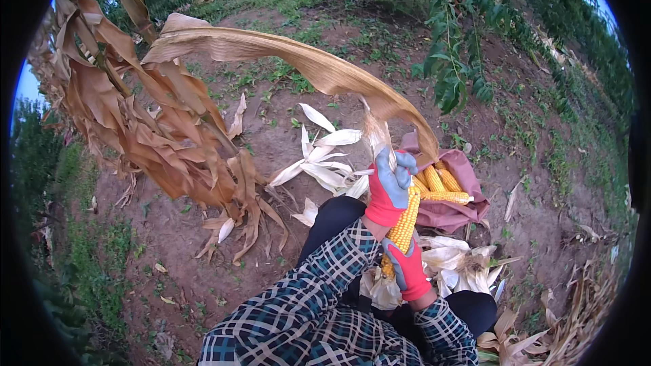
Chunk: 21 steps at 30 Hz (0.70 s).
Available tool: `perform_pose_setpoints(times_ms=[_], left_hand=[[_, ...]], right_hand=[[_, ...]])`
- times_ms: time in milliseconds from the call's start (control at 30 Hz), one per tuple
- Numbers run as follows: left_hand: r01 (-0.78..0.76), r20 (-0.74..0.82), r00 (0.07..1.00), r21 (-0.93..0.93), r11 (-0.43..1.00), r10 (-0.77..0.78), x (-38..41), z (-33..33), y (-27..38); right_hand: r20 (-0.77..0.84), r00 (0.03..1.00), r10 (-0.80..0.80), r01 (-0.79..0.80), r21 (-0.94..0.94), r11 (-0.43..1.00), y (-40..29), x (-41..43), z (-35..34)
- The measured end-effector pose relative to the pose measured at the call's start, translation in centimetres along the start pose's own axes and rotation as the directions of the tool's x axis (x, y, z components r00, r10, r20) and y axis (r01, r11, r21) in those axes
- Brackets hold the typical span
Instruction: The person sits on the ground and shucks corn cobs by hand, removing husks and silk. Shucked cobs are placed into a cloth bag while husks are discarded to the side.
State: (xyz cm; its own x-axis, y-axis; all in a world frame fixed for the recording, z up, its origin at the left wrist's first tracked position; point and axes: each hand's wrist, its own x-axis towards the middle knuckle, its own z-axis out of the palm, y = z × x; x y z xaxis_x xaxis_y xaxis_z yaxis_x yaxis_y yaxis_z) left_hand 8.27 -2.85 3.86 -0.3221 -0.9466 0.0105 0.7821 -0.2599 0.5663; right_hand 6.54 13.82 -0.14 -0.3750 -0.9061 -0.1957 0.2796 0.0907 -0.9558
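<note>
In a red glove with grey palm coating, my left hand (390, 185) is closed around a bunch of pale, dry corn husk (377, 134) with silk at its tip. My right hand (408, 267), gloved alike, grips a bare yellow ear of corn (405, 221) near its lower end. The ear slants upward, and its upper part passes beside my left palm. Loose husk (381, 290) hangs about its lower end, partly hidden by my right hand. Just beyond my hands stands an open maroon sack (452, 216) with several husked ears (446, 196) inside.
Dry standing corn stalks (168, 127) crowd the left side, and one long brown leaf (285, 51) arches over toward my left hand. Peeled husks (325, 162) lie on the soil ahead, with more husks (457, 259) at my right knee. Green branches (452, 61) hang at upper right.
</note>
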Motion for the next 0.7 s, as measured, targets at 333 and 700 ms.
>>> perform_pose_setpoints(times_ms=[333, 700], left_hand=[[-0.252, 0.415, 0.909, 0.501, 0.828, 0.026, -0.8, 1.4, -0.7], [-0.374, 0.324, 0.924, 0.658, -0.654, -0.203, 9.5, -5.3, 5.3]], right_hand=[[0.155, 0.904, 0.398, -0.423, 0.452, 0.786, 1.5, 0.4, -4.7], [-0.084, 0.91, 0.406, -0.27, 0.624, 0.733, 4.7, 0.5, -12.9]])
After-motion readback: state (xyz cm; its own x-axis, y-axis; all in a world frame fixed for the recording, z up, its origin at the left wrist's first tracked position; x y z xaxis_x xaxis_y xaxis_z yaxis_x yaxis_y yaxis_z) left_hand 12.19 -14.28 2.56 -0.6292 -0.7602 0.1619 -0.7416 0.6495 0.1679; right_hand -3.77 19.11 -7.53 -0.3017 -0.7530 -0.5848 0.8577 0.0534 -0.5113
